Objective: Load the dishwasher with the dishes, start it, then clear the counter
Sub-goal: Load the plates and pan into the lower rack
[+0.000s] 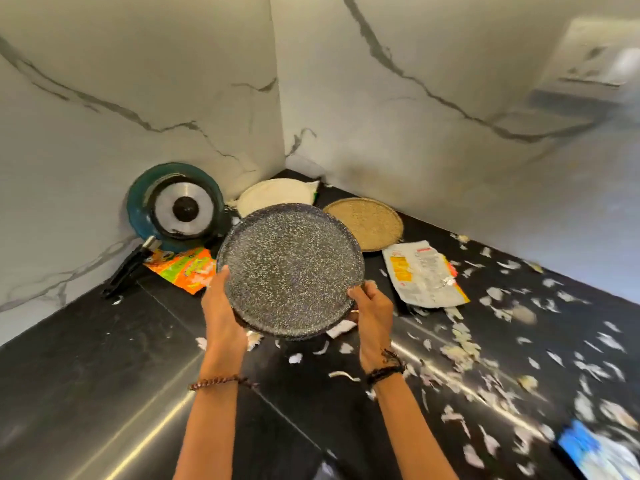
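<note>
A large round speckled dark plate [291, 268] is held tilted above the black counter [104, 375], near the corner. My left hand [221, 310] grips its left rim and my right hand [372, 306] grips its lower right rim. Behind it a tan round plate [367, 220] lies flat on the counter. A white plate or cloth-like disc [277, 197] leans in the corner. A teal pan [138, 202] with a steel lid [183, 207] stands against the left wall.
Torn food wrappers lie on the counter: an orange one [183, 268] at the left and a white one [422, 275] at the right. Several white peel scraps [464, 344] litter the right side. Marble walls meet at the corner. A blue packet [595, 452] lies bottom right.
</note>
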